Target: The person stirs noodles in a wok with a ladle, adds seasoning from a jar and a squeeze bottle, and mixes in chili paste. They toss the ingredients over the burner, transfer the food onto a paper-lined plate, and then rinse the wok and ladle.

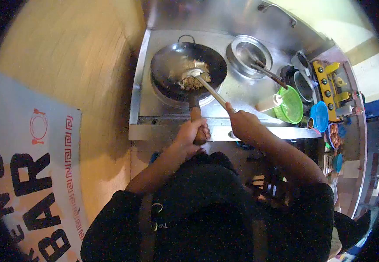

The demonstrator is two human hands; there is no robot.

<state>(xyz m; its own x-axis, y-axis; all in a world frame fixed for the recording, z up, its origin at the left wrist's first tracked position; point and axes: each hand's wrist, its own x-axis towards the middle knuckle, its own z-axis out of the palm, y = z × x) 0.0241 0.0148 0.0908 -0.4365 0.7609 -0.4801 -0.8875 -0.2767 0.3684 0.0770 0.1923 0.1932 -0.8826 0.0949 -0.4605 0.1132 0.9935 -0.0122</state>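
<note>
A dark wok (163, 67) sits over the left burner of the steel stove. My left hand (192, 133) is wrapped round its wooden handle (196, 114), close to the stove's front edge. Brown, shredded-looking food (190, 83) lies in the bowl of the wok. The metal head of a long ladle or spatula (213, 92) touches that food. Its shaft runs down to the right into my right hand (244, 124), whose fingers are closed round it.
Right of the wok stand a round metal pot (243, 72) with a utensil across it, a green basket (291, 106) and a blue basket (319, 117). Further right is a yellow gas stove (325, 89). A printed banner (73, 131) hangs at left.
</note>
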